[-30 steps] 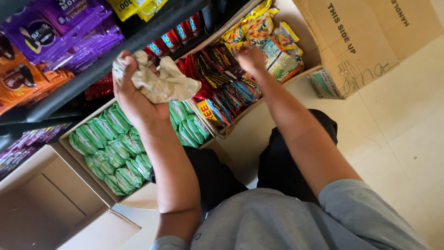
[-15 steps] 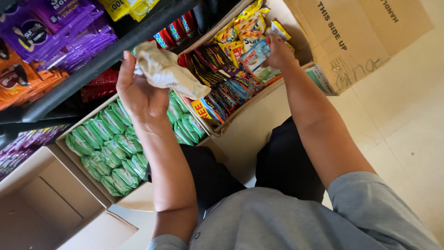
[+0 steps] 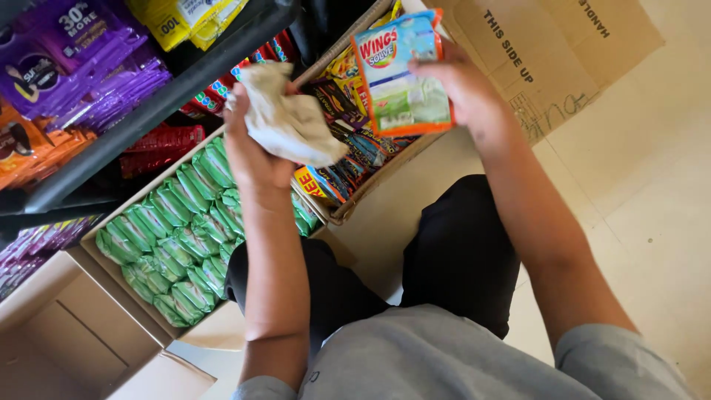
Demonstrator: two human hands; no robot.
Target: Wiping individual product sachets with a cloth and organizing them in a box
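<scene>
My left hand (image 3: pixel 250 155) is raised and clutches a crumpled off-white cloth (image 3: pixel 285 118) above an open box of green packets (image 3: pixel 178 230). My right hand (image 3: pixel 466 92) holds up a flat packet (image 3: pixel 400 74) with an orange border and a blue, green and white front. That packet hangs over a cardboard tray of mixed colourful sachets (image 3: pixel 348 159) on the floor, between the two hands. My dark-trousered knees (image 3: pixel 452 244) are below.
A dark shelf rail (image 3: pixel 148 111) runs diagonally, with purple packs (image 3: pixel 81 67), orange packs (image 3: pixel 29 148) and yellow packs (image 3: pixel 189 18) on the shelf. A flattened cardboard box (image 3: pixel 563 52) lies at the upper right. An empty open carton (image 3: pixel 67 341) sits at the lower left. Pale tiled floor (image 3: pixel 652 207) lies to the right.
My right hand has lifted a packet out of the sachet tray and raised it toward me. My left hand with the cloth has shifted right and slightly up.
</scene>
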